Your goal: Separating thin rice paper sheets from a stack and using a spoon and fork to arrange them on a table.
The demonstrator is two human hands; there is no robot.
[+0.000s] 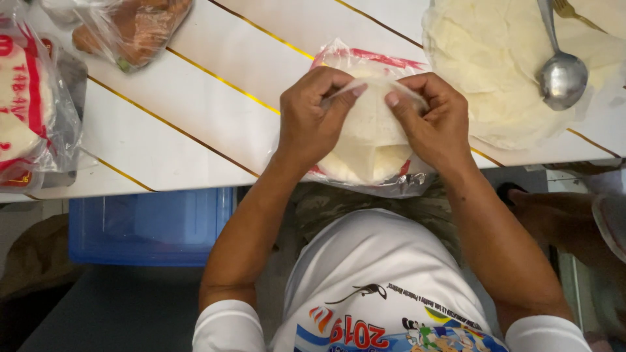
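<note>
My left hand [314, 114] and my right hand [432, 120] both pinch the top edge of a thin, pale round wrapper sheet [370, 130]. The sheet lies on a stack of the same wrappers inside an open clear plastic bag with red print [365, 60], at the near edge of the white table [195, 124]. My fingertips meet at the sheet's upper rim, where thumbs and forefingers are closed on it. The lower half of the stack shows between my wrists.
A spread of loose pale wrappers [495, 72] lies at the right with a metal spoon [561, 72] resting on it. A bag of orange-brown food [134, 26] sits at the top left, another red-printed bag [29, 104] at the far left. A blue plastic bin [150, 225] stands under the table.
</note>
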